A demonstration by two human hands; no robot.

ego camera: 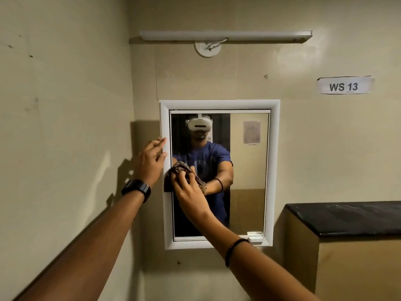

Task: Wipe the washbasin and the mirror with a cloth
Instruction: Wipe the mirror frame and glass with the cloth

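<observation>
A white-framed mirror (247,170) hangs on the beige wall straight ahead. My right hand (188,192) presses a dark patterned cloth (171,177) against the glass at the mirror's left side, about mid-height. My left hand (152,161), with a black watch on the wrist, rests flat with fingers spread on the left edge of the mirror frame, just above the cloth. The washbasin is out of sight. The glass reflects a person in a blue shirt wearing a white headset.
A tube light fixture (225,35) is mounted above the mirror. A paper label reading WS 13 (344,85) is stuck on the wall at upper right. A partition with a black top (347,216) stands at the right. The side wall (65,105) closes in on the left.
</observation>
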